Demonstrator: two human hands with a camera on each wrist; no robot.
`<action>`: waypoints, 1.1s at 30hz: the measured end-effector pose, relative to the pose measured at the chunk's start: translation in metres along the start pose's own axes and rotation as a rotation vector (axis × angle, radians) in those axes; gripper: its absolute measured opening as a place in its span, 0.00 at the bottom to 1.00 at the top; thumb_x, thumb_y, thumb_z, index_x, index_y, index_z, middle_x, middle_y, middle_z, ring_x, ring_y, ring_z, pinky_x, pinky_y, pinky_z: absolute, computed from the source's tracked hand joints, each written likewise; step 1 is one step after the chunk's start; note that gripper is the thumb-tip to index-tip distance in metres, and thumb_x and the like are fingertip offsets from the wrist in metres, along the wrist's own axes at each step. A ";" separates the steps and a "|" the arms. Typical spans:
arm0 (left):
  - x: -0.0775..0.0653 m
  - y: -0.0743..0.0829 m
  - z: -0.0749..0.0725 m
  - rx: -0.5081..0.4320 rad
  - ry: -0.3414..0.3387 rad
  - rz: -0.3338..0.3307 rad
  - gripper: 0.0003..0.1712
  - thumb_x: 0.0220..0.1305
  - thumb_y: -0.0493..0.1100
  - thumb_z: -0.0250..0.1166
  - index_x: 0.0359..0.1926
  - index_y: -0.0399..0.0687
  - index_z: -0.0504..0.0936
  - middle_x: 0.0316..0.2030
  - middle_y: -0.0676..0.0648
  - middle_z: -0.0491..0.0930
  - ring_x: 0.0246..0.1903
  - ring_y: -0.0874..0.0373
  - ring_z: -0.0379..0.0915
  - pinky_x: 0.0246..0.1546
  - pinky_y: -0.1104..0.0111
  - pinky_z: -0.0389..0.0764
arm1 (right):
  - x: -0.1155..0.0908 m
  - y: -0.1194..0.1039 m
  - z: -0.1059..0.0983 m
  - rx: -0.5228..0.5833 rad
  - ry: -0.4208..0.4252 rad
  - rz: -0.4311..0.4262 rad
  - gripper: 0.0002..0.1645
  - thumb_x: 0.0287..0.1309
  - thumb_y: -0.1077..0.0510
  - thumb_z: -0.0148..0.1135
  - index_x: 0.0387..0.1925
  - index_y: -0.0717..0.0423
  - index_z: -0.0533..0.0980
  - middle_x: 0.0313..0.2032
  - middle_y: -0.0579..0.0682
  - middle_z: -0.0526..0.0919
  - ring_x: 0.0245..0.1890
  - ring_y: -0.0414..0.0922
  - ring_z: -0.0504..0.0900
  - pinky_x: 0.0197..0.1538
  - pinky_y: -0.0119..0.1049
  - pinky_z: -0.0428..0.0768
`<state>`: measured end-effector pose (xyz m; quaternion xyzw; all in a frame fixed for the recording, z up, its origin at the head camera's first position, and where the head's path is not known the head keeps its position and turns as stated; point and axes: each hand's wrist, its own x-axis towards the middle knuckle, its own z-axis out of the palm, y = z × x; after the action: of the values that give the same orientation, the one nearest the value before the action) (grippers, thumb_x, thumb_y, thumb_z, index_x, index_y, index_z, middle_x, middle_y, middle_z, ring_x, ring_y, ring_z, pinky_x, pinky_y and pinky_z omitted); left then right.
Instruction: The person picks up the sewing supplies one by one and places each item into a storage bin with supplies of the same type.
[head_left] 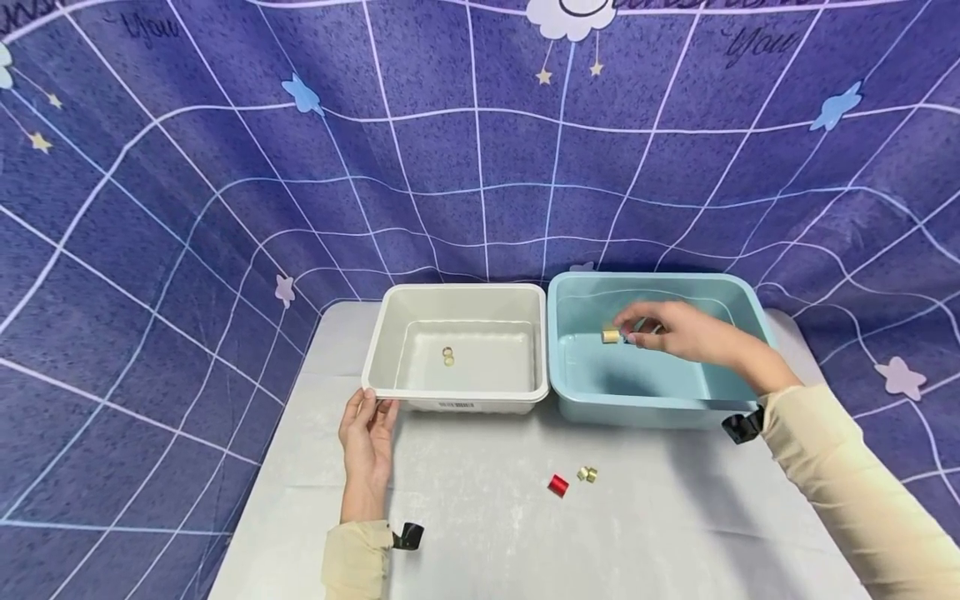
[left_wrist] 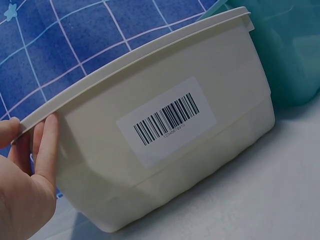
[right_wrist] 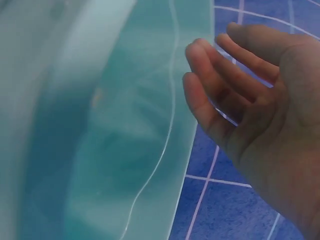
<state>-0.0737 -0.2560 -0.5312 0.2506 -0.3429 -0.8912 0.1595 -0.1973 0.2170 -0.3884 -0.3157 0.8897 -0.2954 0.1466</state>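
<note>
My left hand [head_left: 367,437] pinches the front-left corner rim of a white plastic bin [head_left: 457,394], thumb on top and fingers under the lip. The left wrist view shows that grip beside the barcode label [left_wrist: 167,120]. Over the light blue bin [head_left: 645,410] is my right hand [head_left: 678,332], fingers loosely bent; in the right wrist view nothing shows between them. A small gold cylinder [head_left: 611,335] appears just left of its fingertips in the head view, with a bit of blue beside it. Two small gold ring-like pieces [head_left: 447,357] lie inside the white bin.
On the pale tabletop [head_left: 465,517], in front of the bins, lie a small red cylinder [head_left: 558,485] and small gold pieces [head_left: 588,474]. The bins stand side by side, rims close together. A blue gridded curtain [head_left: 480,150] hangs behind them and along both sides.
</note>
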 end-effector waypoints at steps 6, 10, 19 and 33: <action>0.000 0.001 -0.001 -0.002 -0.001 0.000 0.11 0.75 0.37 0.62 0.55 0.40 0.76 0.38 0.46 0.78 0.36 0.59 0.80 0.55 0.67 0.90 | -0.010 -0.011 0.014 0.079 0.090 -0.082 0.16 0.73 0.60 0.63 0.59 0.47 0.80 0.50 0.44 0.88 0.46 0.41 0.86 0.49 0.31 0.88; 0.000 0.001 -0.001 -0.002 -0.004 0.011 0.13 0.76 0.37 0.62 0.56 0.38 0.74 0.38 0.46 0.78 0.36 0.59 0.80 0.54 0.67 0.91 | -0.018 -0.020 0.022 0.097 0.131 -0.119 0.15 0.74 0.60 0.62 0.58 0.45 0.80 0.53 0.43 0.88 0.48 0.38 0.86 0.52 0.30 0.87; -0.003 -0.001 -0.001 -0.032 -0.019 0.016 0.17 0.76 0.36 0.62 0.59 0.33 0.71 0.36 0.45 0.79 0.34 0.59 0.81 0.50 0.68 0.92 | -0.037 -0.037 0.058 0.338 0.225 -0.175 0.17 0.70 0.65 0.64 0.57 0.50 0.81 0.49 0.43 0.86 0.44 0.38 0.85 0.50 0.25 0.85; -0.001 0.002 0.002 -0.023 0.001 0.001 0.14 0.76 0.37 0.61 0.57 0.37 0.73 0.37 0.45 0.79 0.35 0.59 0.81 0.50 0.69 0.92 | -0.049 -0.053 0.104 0.472 0.221 -0.218 0.20 0.69 0.66 0.65 0.59 0.49 0.80 0.45 0.44 0.86 0.46 0.41 0.85 0.52 0.30 0.88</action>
<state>-0.0737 -0.2559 -0.5288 0.2493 -0.3329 -0.8947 0.1629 -0.0887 0.1705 -0.4329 -0.3326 0.7676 -0.5412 0.0857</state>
